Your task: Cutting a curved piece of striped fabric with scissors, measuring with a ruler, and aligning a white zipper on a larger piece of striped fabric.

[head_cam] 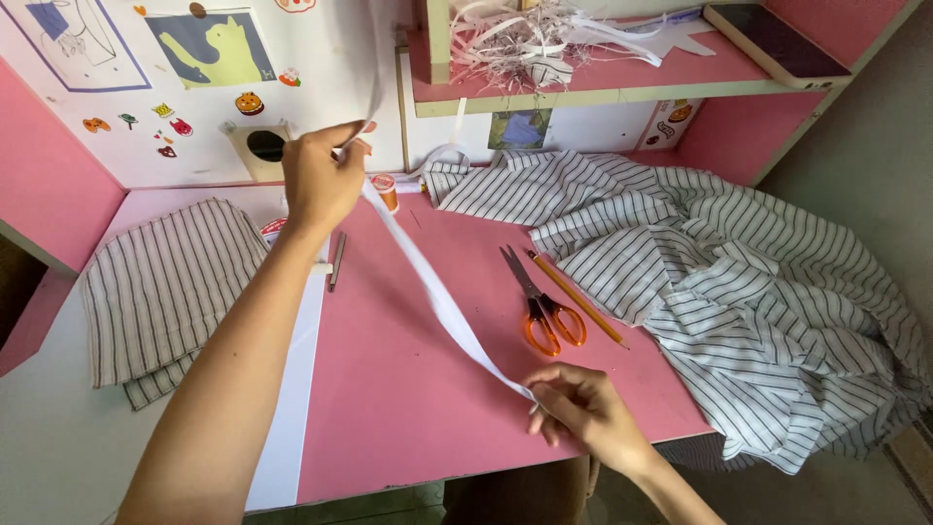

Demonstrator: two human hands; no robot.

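- Strip [437, 292] btwn my left hand [321, 180] & right hand [583, 408]: thin white paper, smooth, matt.
- Scissors [535, 301] just above right hand: steel blades, glossy orange plastic handles.
- Striped shirt [739, 292] right of it: soft, creased cloth.
- Desk [398, 389] under hands: smooth matt pink.

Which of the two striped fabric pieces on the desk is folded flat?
The smaller striped fabric piece on the left, beside the left hand's forearm, lies folded flat. The large striped cloth on the right is crumpled and hangs over the desk edge.
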